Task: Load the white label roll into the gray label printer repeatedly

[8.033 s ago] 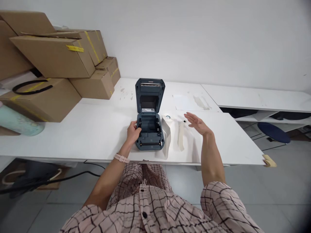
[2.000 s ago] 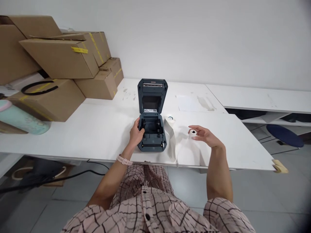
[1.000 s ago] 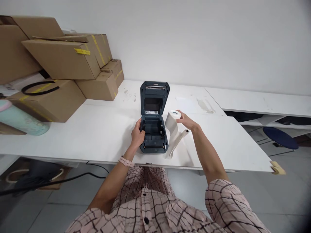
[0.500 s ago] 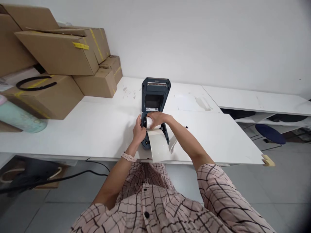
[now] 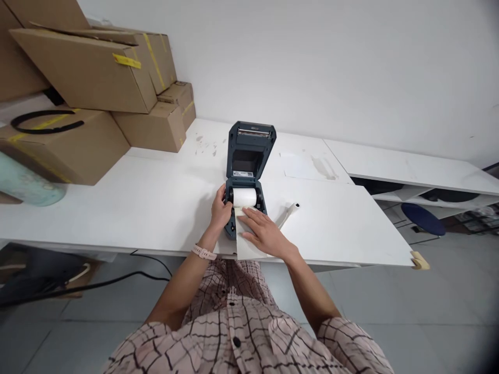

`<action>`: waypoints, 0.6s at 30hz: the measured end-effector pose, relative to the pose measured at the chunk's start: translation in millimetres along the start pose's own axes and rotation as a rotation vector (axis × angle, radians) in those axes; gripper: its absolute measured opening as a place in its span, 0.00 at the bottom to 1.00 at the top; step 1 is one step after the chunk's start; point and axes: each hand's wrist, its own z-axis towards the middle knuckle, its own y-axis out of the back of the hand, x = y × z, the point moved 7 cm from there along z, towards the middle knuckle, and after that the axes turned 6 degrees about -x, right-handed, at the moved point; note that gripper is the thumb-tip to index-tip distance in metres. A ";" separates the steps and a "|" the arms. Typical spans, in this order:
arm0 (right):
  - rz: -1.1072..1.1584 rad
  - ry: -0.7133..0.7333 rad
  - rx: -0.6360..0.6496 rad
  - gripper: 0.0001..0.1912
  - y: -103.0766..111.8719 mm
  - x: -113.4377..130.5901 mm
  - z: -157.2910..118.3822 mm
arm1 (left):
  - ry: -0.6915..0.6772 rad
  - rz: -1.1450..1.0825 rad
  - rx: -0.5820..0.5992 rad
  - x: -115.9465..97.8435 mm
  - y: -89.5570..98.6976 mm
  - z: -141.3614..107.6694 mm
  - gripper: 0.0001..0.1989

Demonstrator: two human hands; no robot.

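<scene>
- While the left hand [image 5: 221,211] is pinching the side of the open dark-blue plastic printer [image 5: 251,144],
- the right hand [image 5: 268,235] — fingers spread — is resting on the white paper strip [image 5: 245,249].

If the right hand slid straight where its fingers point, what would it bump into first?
Probably the left hand, which holds the left side of the printer. The right hand lies on the paper strip, pointing that way. Heights are hard to judge, so it might pass just above.

paper roll [image 5: 245,197] in printer [image 5: 253,156], on table [image 5: 156,208]; boxes [image 5: 89,72] left of printer.
</scene>
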 end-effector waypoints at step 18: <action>0.072 -0.070 -0.052 0.27 -8.9 12.2 -10.4 | 0.106 0.016 0.038 -2.3 6.6 -54.2 0.35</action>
